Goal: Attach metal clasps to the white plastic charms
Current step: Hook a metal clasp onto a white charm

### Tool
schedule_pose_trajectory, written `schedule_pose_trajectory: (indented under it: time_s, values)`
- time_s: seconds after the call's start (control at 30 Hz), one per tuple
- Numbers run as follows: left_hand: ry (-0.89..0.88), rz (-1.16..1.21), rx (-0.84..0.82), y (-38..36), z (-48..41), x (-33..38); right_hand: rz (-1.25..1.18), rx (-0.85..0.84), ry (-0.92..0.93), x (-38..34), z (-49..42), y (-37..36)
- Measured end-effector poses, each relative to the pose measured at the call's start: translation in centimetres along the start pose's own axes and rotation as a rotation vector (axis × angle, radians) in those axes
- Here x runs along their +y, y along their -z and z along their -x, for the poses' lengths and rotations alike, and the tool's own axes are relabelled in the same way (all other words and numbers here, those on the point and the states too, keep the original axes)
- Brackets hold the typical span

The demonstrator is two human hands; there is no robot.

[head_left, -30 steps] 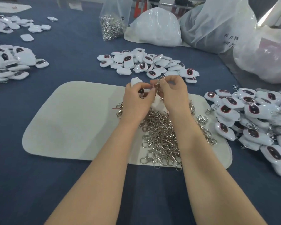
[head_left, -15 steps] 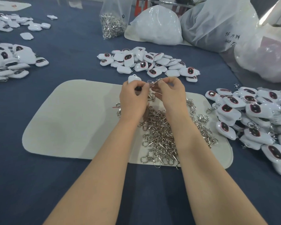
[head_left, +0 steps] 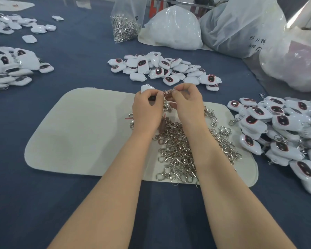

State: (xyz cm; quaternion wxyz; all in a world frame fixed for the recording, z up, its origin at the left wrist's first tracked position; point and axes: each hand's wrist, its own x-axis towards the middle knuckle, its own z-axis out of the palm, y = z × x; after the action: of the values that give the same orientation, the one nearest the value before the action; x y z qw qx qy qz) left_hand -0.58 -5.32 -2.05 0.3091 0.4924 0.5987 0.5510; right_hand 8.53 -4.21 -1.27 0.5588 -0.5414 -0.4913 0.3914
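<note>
White charm (head_left: 146, 88) clamped in my left hand (head_left: 147, 108) over the cream mat (head_left: 79, 132); my right hand (head_left: 187, 103) has its grip tight on a metal clasp (head_left: 168, 91). Hooking step, I judge: next, thread the loop.

Single head cam: wide-angle, worn on the head, facing forward and down over the worktop (head_left: 79, 72).

Viewpoint is above and behind both forearms, which come in from the bottom edge and converge just above frame centre. Left hand (head_left: 147, 108) gripping a charm (head_left: 146, 88) and right hand (head_left: 185, 103) pinching a clasp (head_left: 169, 92) sit there, near enough to tell fingers (head_left: 176, 95) apart; the clasp itself is small and soft. Pale mat (head_left: 70, 137) fills the near middle. Bags (head_left: 174, 29) mark the far end at the top edge. Left charm pile (head_left: 9, 69) and right charm pile (head_left: 285, 123) are cut by the frame sides; the right one lies nearer the lens.
</note>
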Motion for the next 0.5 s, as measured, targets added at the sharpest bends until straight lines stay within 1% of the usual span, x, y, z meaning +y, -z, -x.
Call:
schedule_pose_trajectory:
  time_s: [0.1, 0.23, 0.33, 0.43, 0.5]
  values:
    - [0.023, 0.034, 0.001, 0.08, -0.01, 0.08, 0.011, -0.003, 0.012, -0.04, 0.08, 0.1]
    - [0.021, 0.041, 0.012, 0.0, 0.01, 0.03, 0.093, 0.021, 0.019, -0.01, 0.08, 0.09]
    - [0.002, 0.018, 0.035, -0.16, -0.05, -0.19, 0.226, 0.039, 0.006, 0.38, 0.06, 0.44]
    - [-0.027, -0.042, 0.07, -0.25, -0.04, -0.46, 0.381, 0.028, 0.071, 0.57, 0.15, 0.76]
    - [-0.055, -0.069, 0.069, -0.25, 0.11, -0.48, 0.384, 0.015, 0.15, 0.45, 0.32, 0.62]
